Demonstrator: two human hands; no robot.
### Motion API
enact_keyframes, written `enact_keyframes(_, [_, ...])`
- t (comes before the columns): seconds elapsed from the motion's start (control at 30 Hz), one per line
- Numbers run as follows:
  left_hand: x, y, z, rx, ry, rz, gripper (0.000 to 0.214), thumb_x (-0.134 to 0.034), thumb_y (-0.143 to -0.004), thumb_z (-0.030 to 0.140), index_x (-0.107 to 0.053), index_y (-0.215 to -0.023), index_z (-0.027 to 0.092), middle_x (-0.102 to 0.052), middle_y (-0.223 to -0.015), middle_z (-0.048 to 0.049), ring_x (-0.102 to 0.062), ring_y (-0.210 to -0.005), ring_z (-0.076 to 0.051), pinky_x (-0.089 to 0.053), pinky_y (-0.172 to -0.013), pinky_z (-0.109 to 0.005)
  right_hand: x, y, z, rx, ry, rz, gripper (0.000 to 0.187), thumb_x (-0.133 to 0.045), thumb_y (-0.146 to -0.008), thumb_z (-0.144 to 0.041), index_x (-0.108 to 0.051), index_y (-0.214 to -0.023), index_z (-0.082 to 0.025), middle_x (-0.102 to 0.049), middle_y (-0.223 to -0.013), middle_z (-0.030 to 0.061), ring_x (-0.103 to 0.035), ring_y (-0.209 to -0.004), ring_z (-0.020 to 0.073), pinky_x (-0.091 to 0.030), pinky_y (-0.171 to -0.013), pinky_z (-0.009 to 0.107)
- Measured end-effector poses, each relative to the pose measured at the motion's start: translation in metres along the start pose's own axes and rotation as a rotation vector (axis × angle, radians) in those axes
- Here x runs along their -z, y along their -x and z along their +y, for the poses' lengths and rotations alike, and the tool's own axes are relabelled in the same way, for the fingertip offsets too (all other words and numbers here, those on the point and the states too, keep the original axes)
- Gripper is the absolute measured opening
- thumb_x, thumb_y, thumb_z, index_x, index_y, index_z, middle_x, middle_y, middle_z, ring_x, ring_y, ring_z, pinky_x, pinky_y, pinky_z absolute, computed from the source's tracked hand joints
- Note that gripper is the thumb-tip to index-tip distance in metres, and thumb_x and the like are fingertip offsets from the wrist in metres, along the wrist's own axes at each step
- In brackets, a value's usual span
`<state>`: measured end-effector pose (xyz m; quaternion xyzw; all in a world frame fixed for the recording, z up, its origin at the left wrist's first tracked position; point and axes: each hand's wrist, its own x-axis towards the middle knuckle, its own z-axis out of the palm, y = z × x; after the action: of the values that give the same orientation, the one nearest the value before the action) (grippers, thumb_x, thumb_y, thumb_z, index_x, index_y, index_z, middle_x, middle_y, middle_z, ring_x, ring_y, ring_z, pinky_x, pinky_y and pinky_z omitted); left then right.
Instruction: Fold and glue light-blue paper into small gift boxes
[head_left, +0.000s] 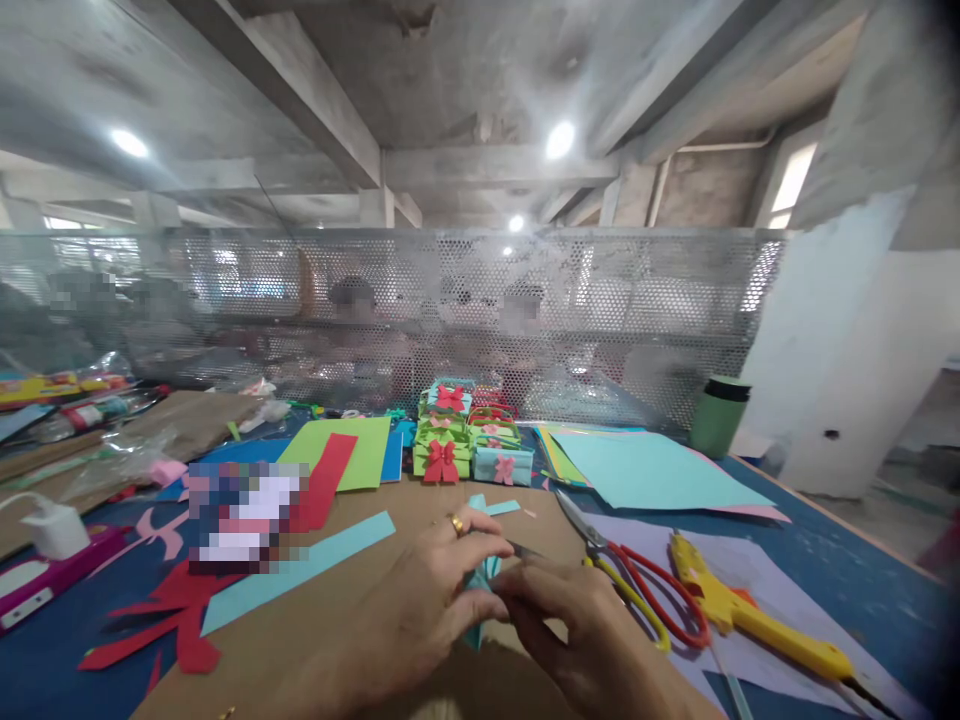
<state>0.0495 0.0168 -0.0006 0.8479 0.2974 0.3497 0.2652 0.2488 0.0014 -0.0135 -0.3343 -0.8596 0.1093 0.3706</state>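
My left hand (442,570), with a gold ring on one finger, pinches a small folded piece of light blue paper (475,580) over the brown cardboard. Against the paper's right edge, the fingertips of my right hand (574,610) are closed on it. A thin dark pointed thing (526,551) shows between the hands; its kind is hidden. Just ahead lies a short light blue strip (502,508). Scissors (637,580) with red and yellow handles rest to the right of my right hand. A longer light blue strip (300,570) lies to the left.
Small paper baskets with bows (442,450) stand stacked at the back. Paper sheets (660,470) and a green bottle (720,415) are at right, near a yellow glue gun (757,610). Red paper pieces (172,615) and a power strip (60,580) lie left. A perforated metal screen (480,340) stands behind.
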Motion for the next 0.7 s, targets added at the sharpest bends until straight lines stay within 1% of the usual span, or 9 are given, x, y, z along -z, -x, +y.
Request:
enact_keyframes(0.1, [-0.002,0.0006,-0.0021,-0.006,0.017,0.003,0.03,-0.064,-0.092,0.017,-0.066,-0.12,0.026,-0.059,-0.127,-0.0058,-0.056,-0.119,-0.024,-0.044,-0.104,-0.04,0.0041,-0.002,-0.0036,-0.033,-0.014,-0.028,0.022,-0.05,-0.088,-0.008,-0.07,-0.087,-0.018,-0.071,-0.076,0.0019,-0.061,-0.065,0.0113,-0.044,-0.059,0.021])
enact_keyframes(0.23, [-0.0024,0.0002,-0.0016,-0.012,0.02,0.0,0.029,-0.065,-0.092,0.019,-0.066,-0.12,0.027,-0.059,-0.127,-0.0061,-0.056,-0.117,-0.025,-0.045,-0.102,-0.041,0.0069,-0.0032,-0.0059,-0.048,0.006,-0.039,0.02,-0.052,-0.088,-0.011,-0.07,-0.082,-0.019,-0.068,-0.068,-0.0003,-0.056,-0.057,0.0102,-0.041,-0.054,0.02])
enact_keyframes(0.37, [-0.001,-0.0005,0.001,0.001,0.018,-0.005,0.029,-0.064,-0.092,0.016,-0.067,-0.119,0.026,-0.06,-0.126,-0.0058,-0.057,-0.116,-0.024,-0.045,-0.102,-0.041,0.0047,-0.0026,-0.0044,-0.03,-0.005,-0.027,0.022,-0.051,-0.088,-0.009,-0.069,-0.079,-0.018,-0.069,-0.069,0.0005,-0.058,-0.059,0.0102,-0.041,-0.056,0.02])
enact_keyframes(0.5, [-0.0028,-0.0014,-0.0023,-0.01,0.02,-0.005,0.029,-0.063,-0.091,0.015,-0.068,-0.118,0.024,-0.061,-0.124,-0.007,-0.058,-0.114,-0.024,-0.046,-0.101,-0.041,0.0018,-0.0009,-0.0029,-0.045,0.014,-0.034,0.022,-0.05,-0.089,-0.009,-0.068,-0.078,-0.017,-0.069,-0.071,0.0016,-0.059,-0.061,0.0109,-0.041,-0.058,0.021])
enact_keyframes(0.7, [-0.0041,-0.0013,-0.0051,-0.031,0.007,-0.002,0.027,-0.063,-0.091,0.016,-0.068,-0.117,0.024,-0.062,-0.124,-0.0078,-0.058,-0.115,-0.024,-0.046,-0.101,-0.041,0.0,0.0009,-0.0037,-0.044,0.03,-0.012,0.022,-0.05,-0.085,-0.005,-0.066,-0.078,-0.017,-0.067,-0.069,0.0011,-0.056,-0.058,0.0108,-0.04,-0.056,0.021])
